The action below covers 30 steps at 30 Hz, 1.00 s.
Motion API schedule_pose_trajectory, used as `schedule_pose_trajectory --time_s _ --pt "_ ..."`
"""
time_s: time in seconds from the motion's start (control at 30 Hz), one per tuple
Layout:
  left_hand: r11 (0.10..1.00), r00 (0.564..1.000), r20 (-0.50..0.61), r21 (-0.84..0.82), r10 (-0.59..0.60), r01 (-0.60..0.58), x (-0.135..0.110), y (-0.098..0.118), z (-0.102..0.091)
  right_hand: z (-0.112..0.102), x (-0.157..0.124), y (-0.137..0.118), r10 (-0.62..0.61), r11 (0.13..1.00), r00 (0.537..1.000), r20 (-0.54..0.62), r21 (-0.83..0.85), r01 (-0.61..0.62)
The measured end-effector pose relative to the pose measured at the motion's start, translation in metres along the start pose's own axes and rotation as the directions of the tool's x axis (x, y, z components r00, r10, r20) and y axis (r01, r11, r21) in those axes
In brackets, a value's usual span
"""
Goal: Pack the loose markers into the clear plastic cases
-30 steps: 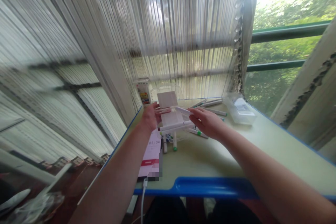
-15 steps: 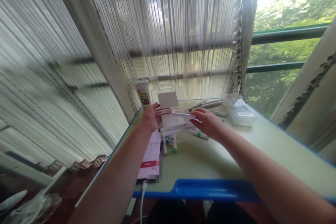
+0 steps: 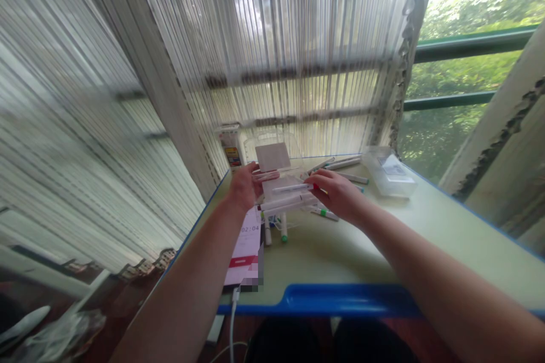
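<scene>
A clear plastic case (image 3: 298, 150) stands with its lid raised near the table's far left side, and a pale square label (image 3: 273, 157) shows on the lid. My left hand (image 3: 243, 188) grips the case's left side, some fingers showing through the clear plastic. Pinched in my right hand (image 3: 338, 188) is a white marker (image 3: 289, 188) with a red end, held level over the case. Below it, several white markers (image 3: 283, 205) lie side by side in the case's front part. A green-ended marker (image 3: 284, 228) lies on the table just before the case.
Loose markers (image 3: 343, 163) lie behind my right hand. A second clear plastic box (image 3: 389, 173) sits at the back right. A lit tablet-like screen (image 3: 244, 247) with a white cable (image 3: 232, 317) lies front left. A printed box (image 3: 231, 147) stands at the back left.
The marker in my right hand has come slightly down and closer to the row in the case, and its red end now shows. My left hand stays at the case. The camera view has shifted slightly.
</scene>
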<state>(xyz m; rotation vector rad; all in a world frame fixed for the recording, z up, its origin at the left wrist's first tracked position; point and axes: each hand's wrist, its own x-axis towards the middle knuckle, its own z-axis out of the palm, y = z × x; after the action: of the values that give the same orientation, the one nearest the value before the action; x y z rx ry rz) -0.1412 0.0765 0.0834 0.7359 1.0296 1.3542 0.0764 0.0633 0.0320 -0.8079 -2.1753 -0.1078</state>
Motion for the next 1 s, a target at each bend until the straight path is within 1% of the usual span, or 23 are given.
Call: schedule_pose_trajectory --time_s 0.2,0.3,0.4,0.47,0.63,0.7,0.77,0.87,1.0 --pt "1.000 1.000 -0.006 -0.029 -0.003 0.003 0.000 -0.001 0.000 -0.002 -0.001 -0.004 0.022 0.999 0.998 0.053 -0.025 -0.020" --pt "0.999 1.000 -0.011 -0.031 -0.029 0.029 -0.001 -0.001 0.000 -0.003 -0.002 -0.009 0.084 0.996 0.994 0.069 -0.007 -0.083" --pt "0.998 0.999 0.025 -0.034 -0.043 0.044 -0.001 -0.001 0.001 -0.004 -0.002 -0.011 0.144 0.988 0.987 0.074 0.035 -0.147" --pt "0.998 0.998 0.042 -0.048 -0.050 0.052 -0.001 -0.001 0.001 -0.003 -0.001 -0.009 0.124 0.991 0.990 0.066 0.035 -0.126" --pt "0.997 0.998 0.042 -0.051 -0.055 0.057 0.000 -0.001 -0.001 0.002 -0.001 -0.004 -0.024 0.997 1.000 0.008 -0.071 0.024" --pt "0.997 0.998 0.049 -0.064 -0.050 0.053 0.000 -0.002 -0.001 0.003 -0.001 -0.003 -0.047 0.994 0.999 0.001 -0.094 0.047" --pt "0.995 0.997 0.052 -0.080 -0.048 0.052 0.000 -0.003 -0.001 0.004 -0.001 -0.003 -0.044 0.996 0.999 0.011 -0.080 0.045" --pt "0.992 0.997 0.054 -0.110 -0.053 0.059 0.000 -0.004 0.000 0.006 -0.001 -0.005 0.017 1.000 0.999 0.033 -0.019 -0.016" --pt "0.990 0.996 0.044 -0.120 -0.072 0.077 -0.001 -0.004 0.001 0.003 -0.002 -0.012 0.156 0.985 0.982 0.105 0.054 -0.162"
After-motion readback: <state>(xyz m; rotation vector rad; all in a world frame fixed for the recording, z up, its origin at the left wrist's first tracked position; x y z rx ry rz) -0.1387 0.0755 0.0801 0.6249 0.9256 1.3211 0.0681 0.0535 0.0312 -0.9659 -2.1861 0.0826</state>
